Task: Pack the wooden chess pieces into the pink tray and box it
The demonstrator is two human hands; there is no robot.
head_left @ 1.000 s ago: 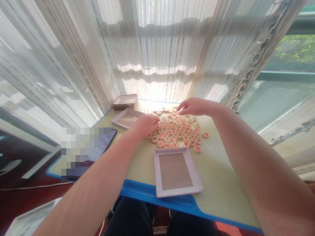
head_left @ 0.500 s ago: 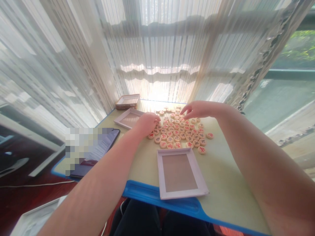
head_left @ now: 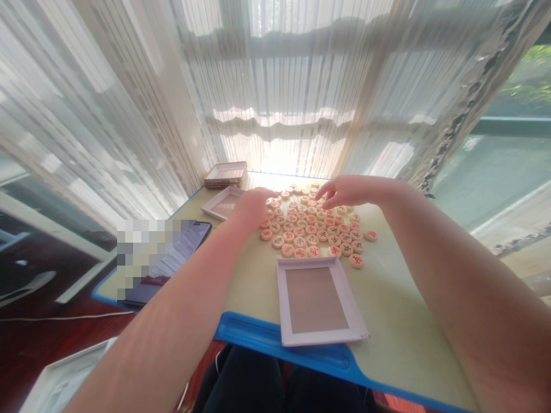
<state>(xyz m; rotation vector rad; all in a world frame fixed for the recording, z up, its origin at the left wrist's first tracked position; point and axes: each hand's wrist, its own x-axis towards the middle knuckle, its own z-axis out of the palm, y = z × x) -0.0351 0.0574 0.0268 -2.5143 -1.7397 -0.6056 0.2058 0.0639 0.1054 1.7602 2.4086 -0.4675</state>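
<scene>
Head view: flat round wooden discs (head_left: 316, 229) with red and dark marks sit clustered mid-frame on a smooth pale table (head_left: 387, 310). Left hand (head_left: 253, 207) is curled over the cluster's left edge, grip unclear. Right hand (head_left: 344, 191) is at the far side, fingers narrow, touching discs. A shallow rectangular cardboard tray (head_left: 323, 338) lies below.

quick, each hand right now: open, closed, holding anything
left hand: curled over the chess pieces, cannot tell if it holds one
right hand: open, fingers on the far pieces, nothing held
</scene>
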